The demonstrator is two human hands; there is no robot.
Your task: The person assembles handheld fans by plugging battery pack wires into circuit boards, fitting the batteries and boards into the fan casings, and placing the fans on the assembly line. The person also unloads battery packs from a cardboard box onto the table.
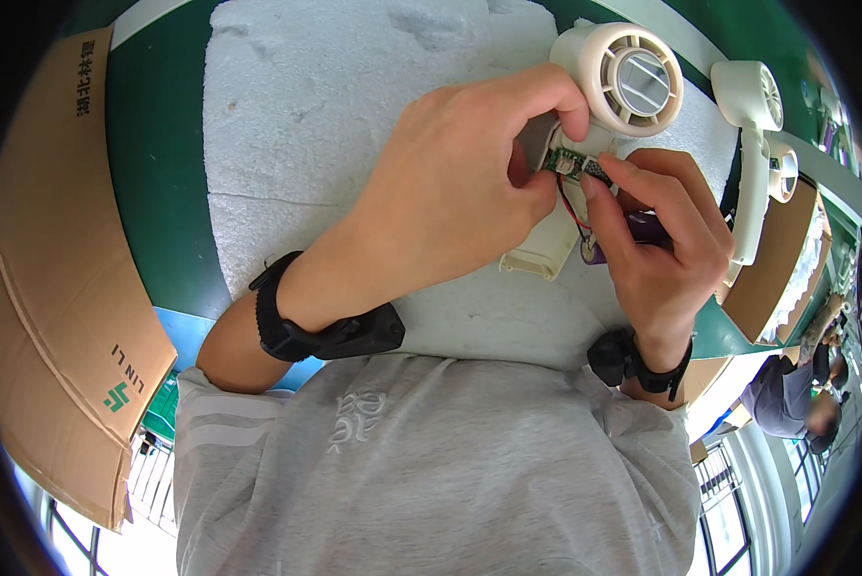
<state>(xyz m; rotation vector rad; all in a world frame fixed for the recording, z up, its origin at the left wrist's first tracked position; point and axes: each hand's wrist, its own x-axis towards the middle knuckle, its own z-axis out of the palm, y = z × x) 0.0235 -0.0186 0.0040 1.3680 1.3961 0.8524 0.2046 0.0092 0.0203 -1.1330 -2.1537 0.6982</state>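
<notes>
A cream handheld fan (611,82) lies with its handle open towards me, its round head at the far end. Inside the handle sits a small green circuit board (565,161), with red and black wires (572,206) running from it. My left hand (450,168) curls thumb and fingers around the opened handle from the left. On the other side, my right hand (666,216) pinches the board's right end, where a small dark, speckled piece shows. A purple cylindrical battery (650,228) lies beneath the right fingers, partly hidden. The lower handle shell (541,252) shows between my hands.
White foam sheet (297,125) lies under the work on a green table (153,182). More cream fans (753,173) lie at the right, near an open cardboard box (772,278). A large carton (61,269) stands at the left. Another person (786,394) is at the far right.
</notes>
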